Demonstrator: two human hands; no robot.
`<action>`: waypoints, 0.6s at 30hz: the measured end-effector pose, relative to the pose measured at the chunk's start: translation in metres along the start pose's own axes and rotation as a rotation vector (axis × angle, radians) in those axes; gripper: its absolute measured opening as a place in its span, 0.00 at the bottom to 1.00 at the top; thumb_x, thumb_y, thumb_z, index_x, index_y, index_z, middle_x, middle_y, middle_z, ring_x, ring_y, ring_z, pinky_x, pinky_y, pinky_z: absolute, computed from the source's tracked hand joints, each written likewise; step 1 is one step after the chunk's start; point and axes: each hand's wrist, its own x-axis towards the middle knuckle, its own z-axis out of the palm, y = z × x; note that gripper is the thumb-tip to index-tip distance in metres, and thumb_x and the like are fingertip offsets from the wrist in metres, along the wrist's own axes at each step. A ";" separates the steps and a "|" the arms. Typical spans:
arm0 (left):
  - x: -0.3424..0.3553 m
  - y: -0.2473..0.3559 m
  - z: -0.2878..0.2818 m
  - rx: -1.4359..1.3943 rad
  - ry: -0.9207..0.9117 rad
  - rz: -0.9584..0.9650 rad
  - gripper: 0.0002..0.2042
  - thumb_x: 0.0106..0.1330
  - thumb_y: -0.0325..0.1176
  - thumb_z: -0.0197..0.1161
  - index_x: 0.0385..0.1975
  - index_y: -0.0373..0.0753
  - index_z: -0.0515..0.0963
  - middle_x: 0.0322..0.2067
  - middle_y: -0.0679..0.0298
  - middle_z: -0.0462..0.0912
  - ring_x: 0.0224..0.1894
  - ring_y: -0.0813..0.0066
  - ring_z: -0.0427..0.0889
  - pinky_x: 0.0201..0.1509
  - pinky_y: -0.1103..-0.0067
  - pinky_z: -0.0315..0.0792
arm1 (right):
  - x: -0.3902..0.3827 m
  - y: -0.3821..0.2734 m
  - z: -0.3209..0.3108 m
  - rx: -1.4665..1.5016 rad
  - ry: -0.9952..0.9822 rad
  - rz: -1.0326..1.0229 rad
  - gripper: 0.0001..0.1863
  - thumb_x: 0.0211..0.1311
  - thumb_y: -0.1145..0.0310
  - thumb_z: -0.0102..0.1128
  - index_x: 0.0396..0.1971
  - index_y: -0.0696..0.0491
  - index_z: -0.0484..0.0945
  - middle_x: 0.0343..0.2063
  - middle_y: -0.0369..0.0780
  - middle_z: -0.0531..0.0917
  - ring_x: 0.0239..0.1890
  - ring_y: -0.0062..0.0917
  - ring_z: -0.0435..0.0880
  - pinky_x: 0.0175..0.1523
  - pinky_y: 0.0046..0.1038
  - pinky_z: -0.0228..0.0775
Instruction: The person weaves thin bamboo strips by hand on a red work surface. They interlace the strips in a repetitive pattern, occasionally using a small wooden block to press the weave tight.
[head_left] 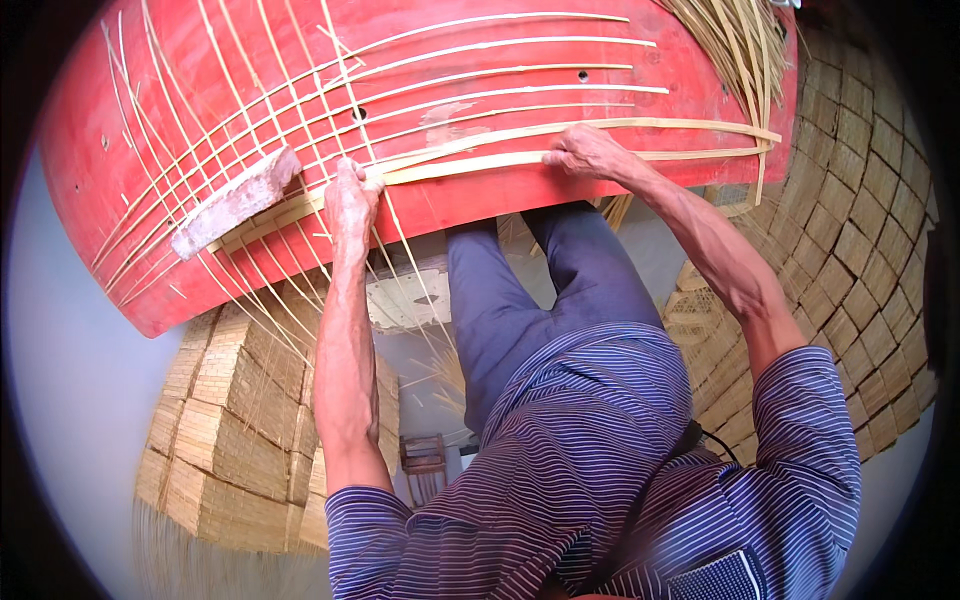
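Note:
A loose lattice of thin pale bamboo strips (500, 92) lies on a red board (480, 196); several run lengthwise and others cross them on the left. A whitish stone block (235, 203) rests on the lattice at the left, over the near strips. My left hand (352, 203) is closed at the near edge of the lattice, on the flat bamboo strip (465, 167) beside the crossing strips. Further right, my right hand (592, 152) is closed around the same strip, which runs on past it. What lies under my fingers is partly hidden.
A bundle of loose strips (725, 45) lies at the board's far right. Stacked woven bamboo pieces (240, 420) stand at the lower left, with another large woven stack (850, 220) on the right. A small stool-like object (424, 460) is below. Strip ends overhang the near edge.

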 end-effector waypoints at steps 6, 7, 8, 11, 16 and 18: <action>-0.018 0.058 0.045 0.058 -0.152 0.204 0.12 0.60 0.37 0.68 0.33 0.37 0.73 0.26 0.48 0.81 0.31 0.48 0.82 0.36 0.60 0.73 | 0.012 -0.004 0.010 0.005 0.130 0.179 0.17 0.56 0.58 0.57 0.25 0.58 0.82 0.26 0.55 0.83 0.37 0.49 0.85 0.40 0.48 0.76; -0.023 0.075 0.063 0.031 -0.148 0.248 0.11 0.60 0.36 0.68 0.32 0.37 0.73 0.25 0.49 0.80 0.31 0.49 0.81 0.35 0.60 0.72 | 0.014 -0.003 0.010 0.015 0.136 0.188 0.16 0.55 0.59 0.57 0.25 0.59 0.82 0.27 0.55 0.84 0.37 0.49 0.85 0.41 0.48 0.76; -0.028 0.087 0.079 0.007 -0.144 0.288 0.11 0.60 0.35 0.68 0.32 0.38 0.73 0.24 0.50 0.79 0.30 0.50 0.81 0.34 0.61 0.72 | 0.015 -0.003 0.012 0.026 0.140 0.193 0.15 0.54 0.60 0.56 0.25 0.59 0.82 0.27 0.55 0.84 0.37 0.49 0.85 0.41 0.48 0.76; -0.028 0.102 0.109 -0.081 -0.052 0.338 0.09 0.61 0.29 0.68 0.27 0.35 0.73 0.16 0.60 0.75 0.19 0.73 0.73 0.26 0.73 0.69 | 0.017 0.000 0.014 0.010 0.157 0.175 0.13 0.52 0.65 0.54 0.27 0.59 0.82 0.29 0.55 0.84 0.38 0.49 0.85 0.43 0.48 0.77; -0.019 0.104 0.118 -0.152 -0.087 0.180 0.10 0.60 0.28 0.70 0.24 0.35 0.73 0.16 0.64 0.76 0.18 0.80 0.73 0.23 0.77 0.69 | 0.018 0.004 0.017 0.043 0.189 0.152 0.13 0.51 0.68 0.52 0.29 0.59 0.83 0.31 0.55 0.85 0.39 0.48 0.86 0.44 0.48 0.77; -0.017 0.103 0.119 -0.141 -0.091 0.153 0.10 0.59 0.28 0.70 0.24 0.35 0.74 0.16 0.65 0.76 0.18 0.80 0.73 0.23 0.78 0.69 | 0.020 0.004 0.017 0.044 0.200 0.147 0.13 0.51 0.69 0.52 0.30 0.60 0.83 0.32 0.55 0.85 0.40 0.48 0.86 0.45 0.48 0.77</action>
